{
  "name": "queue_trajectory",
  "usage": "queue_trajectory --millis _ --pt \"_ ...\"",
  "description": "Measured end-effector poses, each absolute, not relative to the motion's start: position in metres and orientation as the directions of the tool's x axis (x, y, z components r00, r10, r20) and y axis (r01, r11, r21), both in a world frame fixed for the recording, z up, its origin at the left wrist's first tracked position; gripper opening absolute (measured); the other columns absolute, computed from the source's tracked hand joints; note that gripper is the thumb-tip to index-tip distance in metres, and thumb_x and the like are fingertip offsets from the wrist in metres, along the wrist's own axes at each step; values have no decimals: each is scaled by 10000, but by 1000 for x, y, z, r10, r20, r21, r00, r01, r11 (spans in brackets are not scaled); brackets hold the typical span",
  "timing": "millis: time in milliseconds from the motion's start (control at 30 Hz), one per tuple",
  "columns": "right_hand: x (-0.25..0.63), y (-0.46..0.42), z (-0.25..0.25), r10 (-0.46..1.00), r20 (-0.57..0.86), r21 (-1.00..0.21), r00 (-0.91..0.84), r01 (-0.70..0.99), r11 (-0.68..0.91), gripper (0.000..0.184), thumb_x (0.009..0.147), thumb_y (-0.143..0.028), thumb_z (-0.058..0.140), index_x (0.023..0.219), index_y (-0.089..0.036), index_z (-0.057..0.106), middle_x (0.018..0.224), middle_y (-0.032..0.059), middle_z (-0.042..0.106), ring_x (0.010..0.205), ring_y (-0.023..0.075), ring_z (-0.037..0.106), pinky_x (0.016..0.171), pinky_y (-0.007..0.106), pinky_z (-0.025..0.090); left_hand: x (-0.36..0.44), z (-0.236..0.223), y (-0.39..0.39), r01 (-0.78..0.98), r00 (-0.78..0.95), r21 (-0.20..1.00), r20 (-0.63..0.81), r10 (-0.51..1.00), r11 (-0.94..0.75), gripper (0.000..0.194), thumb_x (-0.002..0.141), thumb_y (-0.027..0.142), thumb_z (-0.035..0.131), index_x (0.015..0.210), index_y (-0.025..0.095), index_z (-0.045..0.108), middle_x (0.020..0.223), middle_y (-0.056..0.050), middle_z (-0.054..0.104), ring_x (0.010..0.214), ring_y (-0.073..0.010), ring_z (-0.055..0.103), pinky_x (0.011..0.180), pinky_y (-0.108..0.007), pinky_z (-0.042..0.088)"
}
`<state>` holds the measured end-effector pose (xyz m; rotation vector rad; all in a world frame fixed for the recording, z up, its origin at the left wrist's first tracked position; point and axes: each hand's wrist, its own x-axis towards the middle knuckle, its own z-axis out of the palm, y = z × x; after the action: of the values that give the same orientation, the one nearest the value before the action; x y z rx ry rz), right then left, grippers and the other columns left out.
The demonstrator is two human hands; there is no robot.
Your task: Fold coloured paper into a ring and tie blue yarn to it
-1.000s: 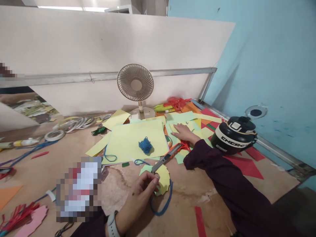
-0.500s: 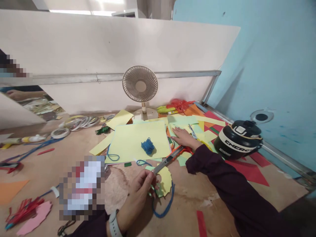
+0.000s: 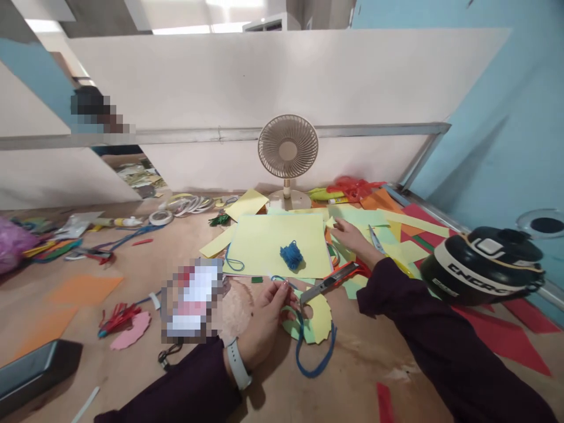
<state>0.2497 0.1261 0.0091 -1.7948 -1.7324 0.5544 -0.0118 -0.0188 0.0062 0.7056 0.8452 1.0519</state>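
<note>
My left hand (image 3: 264,320) is closed in a pinch on a blue cord (image 3: 315,372), which hangs in a loop onto the table. Under its fingertips lies a scalloped ring of yellow and green paper (image 3: 324,311). A utility knife (image 3: 331,282) rests across the ring's upper edge, its tip close to those fingers. My right hand (image 3: 355,239) pinches the corner of a small yellow paper piece (image 3: 330,222) above the heap of paper. Between the hands, a bundle of blue yarn (image 3: 291,255) sits on a large yellow sheet (image 3: 264,235).
Scissors (image 3: 376,239) lie right of my right hand, before a black jug (image 3: 480,264). A small fan (image 3: 288,147) stands behind the sheets. At the left are a pink scalloped paper piece (image 3: 134,331), red strips (image 3: 118,317), tape rolls (image 3: 161,218) and a black box (image 3: 42,373).
My right hand has gone from lying flat on the papers to pinching a yellow piece. My left fingers have moved up along the ring with the cord. The view has swung left.
</note>
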Motion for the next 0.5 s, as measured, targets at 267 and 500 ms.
queue_trajectory --millis 267,500 --pt "228 135 22 999 40 -811 -26 583 48 525 763 -371 605 1217 -114 544 1097 159 684 994 288 646 842 391 512 -11 2 -19 -440 283 833 -224 932 334 382 761 485 732 792 145 559 687 11 604 565 -67 574 516 -160 422" --pt "246 122 39 948 -90 -793 -305 598 118 400 640 -395 675 934 -125 697 891 75 738 881 268 664 786 333 523 -9 -5 -20 -407 312 851 -213 926 333 337 845 466 651 807 154 532 678 10 593 586 -81 578 534 -182 410"
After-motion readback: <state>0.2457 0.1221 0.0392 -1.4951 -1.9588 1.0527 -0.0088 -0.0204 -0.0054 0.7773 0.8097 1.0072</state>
